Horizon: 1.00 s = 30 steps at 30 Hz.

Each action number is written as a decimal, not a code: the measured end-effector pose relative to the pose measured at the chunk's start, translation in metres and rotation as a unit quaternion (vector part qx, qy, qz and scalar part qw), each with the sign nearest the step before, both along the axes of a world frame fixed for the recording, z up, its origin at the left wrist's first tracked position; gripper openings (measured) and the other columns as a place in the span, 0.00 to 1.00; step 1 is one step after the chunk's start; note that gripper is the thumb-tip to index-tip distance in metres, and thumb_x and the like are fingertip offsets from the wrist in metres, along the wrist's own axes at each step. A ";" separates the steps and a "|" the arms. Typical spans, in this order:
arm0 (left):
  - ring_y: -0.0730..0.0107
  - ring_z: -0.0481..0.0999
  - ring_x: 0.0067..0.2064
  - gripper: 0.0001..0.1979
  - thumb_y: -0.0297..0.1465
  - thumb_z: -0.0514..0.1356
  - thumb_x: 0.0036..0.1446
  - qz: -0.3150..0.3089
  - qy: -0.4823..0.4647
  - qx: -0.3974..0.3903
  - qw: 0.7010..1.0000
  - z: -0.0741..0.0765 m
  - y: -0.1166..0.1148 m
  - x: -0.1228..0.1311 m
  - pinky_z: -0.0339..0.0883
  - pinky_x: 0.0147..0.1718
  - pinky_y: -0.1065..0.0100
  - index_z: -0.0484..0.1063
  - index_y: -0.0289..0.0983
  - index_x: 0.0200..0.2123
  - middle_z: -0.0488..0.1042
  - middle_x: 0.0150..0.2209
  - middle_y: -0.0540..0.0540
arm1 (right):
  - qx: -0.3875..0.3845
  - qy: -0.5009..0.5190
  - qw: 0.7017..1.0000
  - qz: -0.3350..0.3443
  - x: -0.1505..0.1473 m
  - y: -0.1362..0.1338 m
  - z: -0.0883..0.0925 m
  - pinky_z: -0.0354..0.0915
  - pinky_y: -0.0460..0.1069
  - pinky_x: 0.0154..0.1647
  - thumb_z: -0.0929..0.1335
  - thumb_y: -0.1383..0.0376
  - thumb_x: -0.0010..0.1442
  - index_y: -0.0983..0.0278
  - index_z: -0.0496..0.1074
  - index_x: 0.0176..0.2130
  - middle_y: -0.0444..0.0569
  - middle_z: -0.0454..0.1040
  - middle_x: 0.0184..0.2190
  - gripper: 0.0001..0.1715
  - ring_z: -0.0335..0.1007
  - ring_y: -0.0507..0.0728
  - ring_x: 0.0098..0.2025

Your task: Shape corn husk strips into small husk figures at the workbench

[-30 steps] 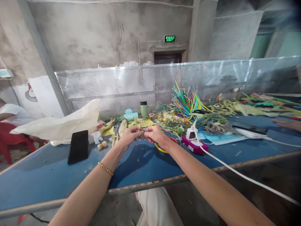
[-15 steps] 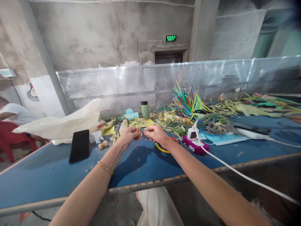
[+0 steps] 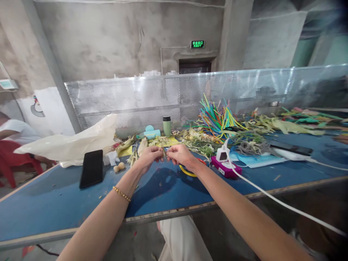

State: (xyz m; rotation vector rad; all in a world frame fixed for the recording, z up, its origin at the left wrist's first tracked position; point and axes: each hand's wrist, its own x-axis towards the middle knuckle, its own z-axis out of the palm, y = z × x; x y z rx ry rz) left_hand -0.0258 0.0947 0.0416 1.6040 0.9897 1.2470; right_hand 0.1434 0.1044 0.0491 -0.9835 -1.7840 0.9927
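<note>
Close together above the blue table (image 3: 152, 199), my two hands work with fingertips pinched. My left hand (image 3: 150, 158) is closed on a small straw-coloured piece (image 3: 163, 155), which shows beside its fingertips. A short gap to the right, my right hand (image 3: 181, 155) is also closed, thumb against fingers; what it pinches is too small to make out. Under the right wrist lie a yellow ring (image 3: 187, 172) and part of a red-orange one. Dry corn husks (image 3: 142, 146) lie just behind the left hand.
At left are a black phone (image 3: 91, 169), wooden beads (image 3: 119, 167) and a plastic bag (image 3: 78, 143). Behind stand a green bottle (image 3: 166, 127) and colourful pipe cleaners (image 3: 217, 119). A purple power strip (image 3: 226, 168) with a white cable is at right. Another person (image 3: 20, 130) sits far left.
Both hands stay in nearly the same place. Their fingertips have shifted slightly, and the straw-coloured piece by the left fingers has turned a little.
</note>
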 end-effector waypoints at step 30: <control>0.77 0.65 0.22 0.13 0.36 0.69 0.41 0.004 -0.071 -0.014 0.997 -0.006 0.004 -0.001 0.54 0.23 0.72 0.72 0.33 0.23 0.69 0.20 0.48 | 0.337 -0.135 0.926 -0.110 -0.002 0.003 -0.009 0.59 0.46 0.31 0.73 0.68 0.51 0.65 0.73 0.26 0.46 0.74 0.25 0.06 0.66 0.52 0.28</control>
